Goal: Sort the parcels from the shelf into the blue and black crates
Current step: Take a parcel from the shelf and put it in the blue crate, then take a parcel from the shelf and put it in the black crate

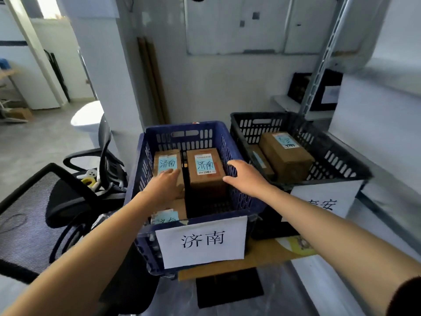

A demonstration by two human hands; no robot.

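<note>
The blue crate (pixel 237 153) stands in the middle with a white paper sign on its front. Inside it stand two brown parcels with blue labels, a left parcel (pixel 167 161) and a right parcel (pixel 206 172); a third labelled parcel (pixel 167 215) lies lower at the front left. My left hand (pixel 165 185) rests flat on the left parcel's near edge. My right hand (pixel 245 176) hovers at the right parcel's right side, fingers spread, holding nothing. The black crate (pixel 337 160) to the right holds a brown parcel (pixel 286 156) and another parcel (pixel 262 163) partly hidden beside it.
Black mesh office chairs (pixel 34 215) stand close on the left. A metal shelf upright (pixel 323 60) and a shelf board with a dark box (pixel 323 90) are behind the black crate. Both crates sit on cardboard (pixel 262 256). A white wall runs along the right.
</note>
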